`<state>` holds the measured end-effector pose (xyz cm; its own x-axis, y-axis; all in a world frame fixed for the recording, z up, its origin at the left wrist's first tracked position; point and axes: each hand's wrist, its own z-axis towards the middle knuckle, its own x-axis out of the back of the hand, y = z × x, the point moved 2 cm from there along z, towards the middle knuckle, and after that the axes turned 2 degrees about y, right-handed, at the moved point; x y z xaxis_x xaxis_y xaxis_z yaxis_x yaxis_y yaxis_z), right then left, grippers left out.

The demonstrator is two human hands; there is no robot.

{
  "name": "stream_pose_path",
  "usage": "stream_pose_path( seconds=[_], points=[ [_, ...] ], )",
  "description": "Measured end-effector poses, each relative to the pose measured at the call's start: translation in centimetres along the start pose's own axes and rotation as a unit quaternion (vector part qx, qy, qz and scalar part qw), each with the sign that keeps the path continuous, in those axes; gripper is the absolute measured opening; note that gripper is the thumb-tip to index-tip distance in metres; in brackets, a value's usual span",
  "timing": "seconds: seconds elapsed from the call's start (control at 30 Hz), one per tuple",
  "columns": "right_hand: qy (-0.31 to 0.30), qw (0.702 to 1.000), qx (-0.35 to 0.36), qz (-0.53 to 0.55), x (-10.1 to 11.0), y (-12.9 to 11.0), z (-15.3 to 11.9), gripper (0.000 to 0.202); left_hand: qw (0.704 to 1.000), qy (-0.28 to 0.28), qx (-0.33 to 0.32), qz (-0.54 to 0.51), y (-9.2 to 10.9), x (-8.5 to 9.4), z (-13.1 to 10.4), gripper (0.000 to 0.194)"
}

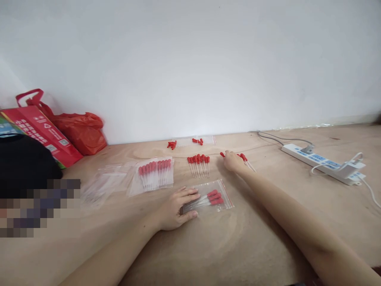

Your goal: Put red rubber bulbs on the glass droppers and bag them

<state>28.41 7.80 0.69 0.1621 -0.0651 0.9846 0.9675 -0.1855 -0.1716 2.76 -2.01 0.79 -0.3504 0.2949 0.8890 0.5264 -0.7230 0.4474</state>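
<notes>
A clear zip-lock bag [205,186] lies in front of me with 3 red-bulbed glass droppers [216,197] inside. My left hand [175,210] rests over the bag's left end, fingers stretched out and thumb apart. Farther off, my right hand [233,161] has its fingers closed at a group of loose droppers [244,157]; a red bulb shows at its fingertips, and the hand hides the rest. To its left lies a row of several droppers [199,159]. Filled bags of droppers [154,174] lie left of that row, beside flat clear bags [107,180].
Loose red rubber bulbs [172,145] and another clear bag [211,140] lie near the wall. A white power strip [320,161] with plugs and cables is at right. A red carrier bag [44,129], red plastic bag [85,133] and black cloth [26,165] occupy the left.
</notes>
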Motion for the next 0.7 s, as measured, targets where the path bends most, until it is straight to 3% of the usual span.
stream_pose_path(
  seconds=[0.13, 0.2, 0.23, 0.33, 0.43, 0.53, 0.7],
  points=[
    [0.046, 0.992, 0.021, 0.112, 1.2, 2.3, -0.9, 0.03, 1.0, 0.001, 0.006, -0.006, 0.1, 0.1, 0.0, 0.046],
    [0.06, 0.971, 0.025, 0.229, 1.4, 3.5, -2.1, 0.031, 1.0, 0.001, 0.012, -0.006, 0.1, 0.1, 0.0, 0.045],
    [0.068, 0.945, 0.025, 0.319, 1.3, 4.1, -2.9, 0.029, 1.0, 0.002, 0.012, -0.006, 0.1, 0.1, 0.0, 0.045],
    [0.109, 0.811, 0.015, 0.574, 0.4, 5.1, -5.5, 0.024, 1.0, 0.004, 0.01, -0.006, -0.1, 0.0, 0.0, 0.045],
    [0.131, 0.734, -0.021, 0.666, -1.0, 5.0, -7.5, 0.038, 1.0, 0.003, 0.003, -0.003, -0.4, -0.2, -0.1, 0.046],
    [0.118, 0.704, -0.047, 0.698, -2.0, 4.1, -8.5, 0.04, 1.0, 0.003, -0.002, 0.001, -0.6, -0.3, -0.1, 0.046],
    [0.088, 0.688, -0.061, 0.718, -2.6, 2.3, -9.1, 0.034, 1.0, -0.004, -0.001, 0.013, -0.4, -0.2, 0.0, 0.046]
  ],
)
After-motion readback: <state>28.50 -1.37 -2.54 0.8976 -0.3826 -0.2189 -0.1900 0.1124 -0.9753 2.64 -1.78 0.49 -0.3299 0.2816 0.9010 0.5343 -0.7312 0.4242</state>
